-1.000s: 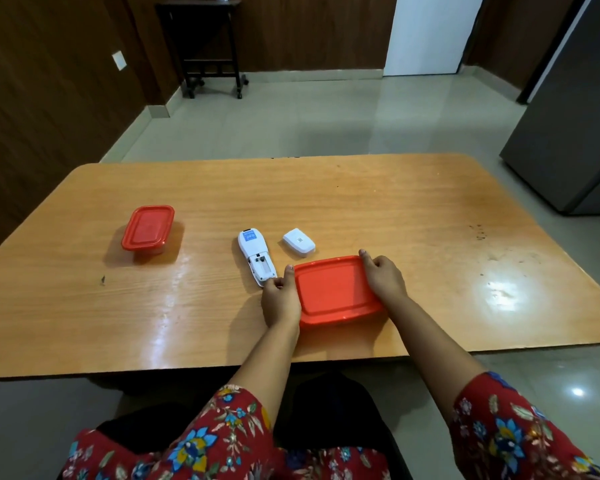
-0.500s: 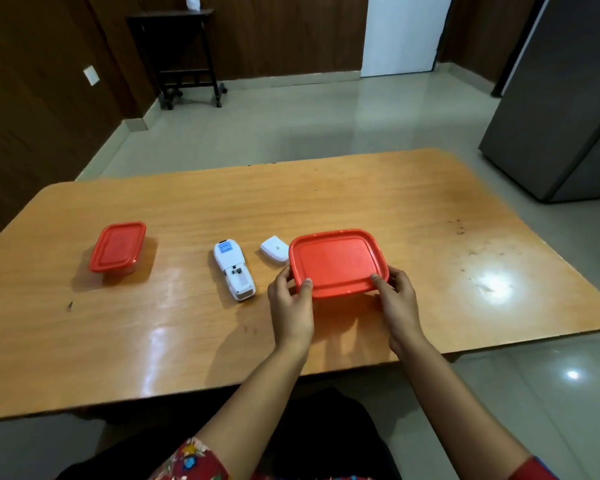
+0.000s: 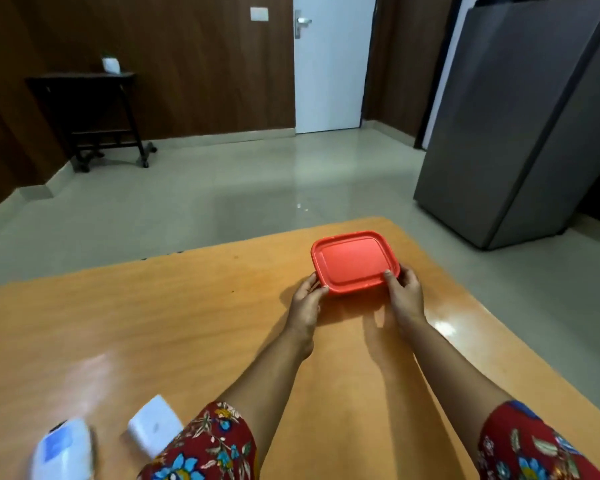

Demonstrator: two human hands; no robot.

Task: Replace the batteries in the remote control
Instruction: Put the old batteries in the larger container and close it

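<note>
A red-lidded box (image 3: 354,261) is low over the wooden table (image 3: 153,323), near its far right corner; whether its base rests on the wood cannot be told. Everything else is placed from this box.

The left hand (image 3: 307,299) grasps the box at its near left corner, thumb against the lid's edge and the other fingers curled along the side below. The right hand (image 3: 404,294) grasps the near right corner, thumb on top of the lid's rim and fingers wrapped round the outer side. Both bare forearms reach out to the box from red flowered sleeves (image 3: 201,445).

The remote control (image 3: 63,452) lies well away from the box, toward the person and far to the left, at the bottom edge of the view. It is white with a blue patch on its upper face, and too blurred to show its battery bay. A small white piece (image 3: 155,431) lies just beside the remote on the side nearer the box, partly hidden by the left sleeve. Both are well apart from the hands.

Beyond the box, across a pale glossy floor, stands a white door (image 3: 329,64). To the right of the box, past the table's edge, is a tall grey fridge (image 3: 520,133). Far to the left behind the box, a dark side table (image 3: 84,109) stands against a brown panelled wall
</note>
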